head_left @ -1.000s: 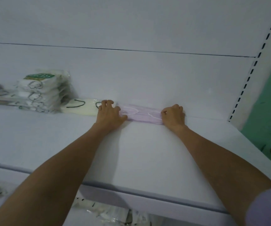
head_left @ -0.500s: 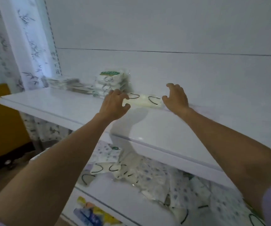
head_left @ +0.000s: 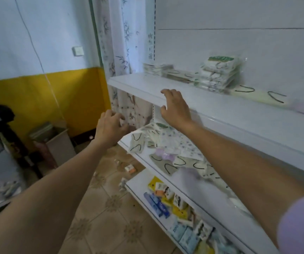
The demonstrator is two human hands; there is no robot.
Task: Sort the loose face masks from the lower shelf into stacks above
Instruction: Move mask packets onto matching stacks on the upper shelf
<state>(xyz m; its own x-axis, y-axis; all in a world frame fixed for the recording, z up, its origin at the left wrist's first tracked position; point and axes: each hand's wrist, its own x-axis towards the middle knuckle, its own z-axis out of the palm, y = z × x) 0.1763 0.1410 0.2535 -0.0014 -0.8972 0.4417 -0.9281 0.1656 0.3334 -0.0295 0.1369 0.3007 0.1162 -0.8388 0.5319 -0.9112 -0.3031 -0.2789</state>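
The loose face masks [head_left: 166, 149] lie in a jumbled heap at the left end of the lower shelf [head_left: 193, 187], and some overhang its front edge. The sorted stacks [head_left: 219, 74] sit along the back of the upper shelf [head_left: 220, 110]. You look to be between picks, so single out one mask and pinch it clear. Your left hand [head_left: 109, 129] hovers off the heap's left corner, fingers loosely curled and empty. Your right hand [head_left: 175, 109] is spread before the upper shelf's front edge, holding nothing.

Stacks [head_left: 219, 74] line upper shelf [head_left: 211, 110] back; front passable.
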